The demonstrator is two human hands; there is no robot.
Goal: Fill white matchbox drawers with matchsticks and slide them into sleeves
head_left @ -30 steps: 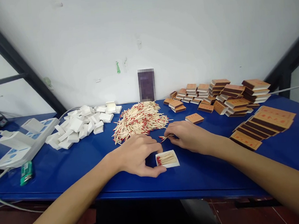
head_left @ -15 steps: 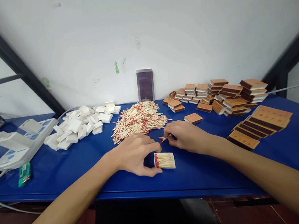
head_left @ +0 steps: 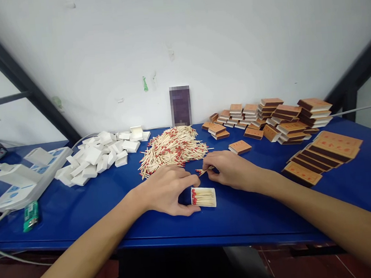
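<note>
A small white matchbox tray [head_left: 215,197] lies on the blue table, partly filled with matches whose red heads point left. My left hand [head_left: 172,190] holds it at its left end, thumb at the near corner and index finger at the far one. Just above and to the right, my right hand [head_left: 225,166] pinches a few matches [head_left: 200,171] between thumb and fingers, red heads sticking out to the left. How many it holds is hidden by the fingers. Behind both hands spreads a big heap of loose matches [head_left: 173,148].
White empty trays [head_left: 92,155] are piled at the left, beside a power strip [head_left: 30,183] and a green battery pack [head_left: 31,216]. Stacked orange-brown matchboxes [head_left: 288,125] stand at the back right, flat sleeves [head_left: 329,152] at the right. One matchbox [head_left: 240,147] lies behind my right hand.
The tray and my left thumb have shifted slightly away from the table's front edge. My right hand still pinches the matches and has barely moved.
</note>
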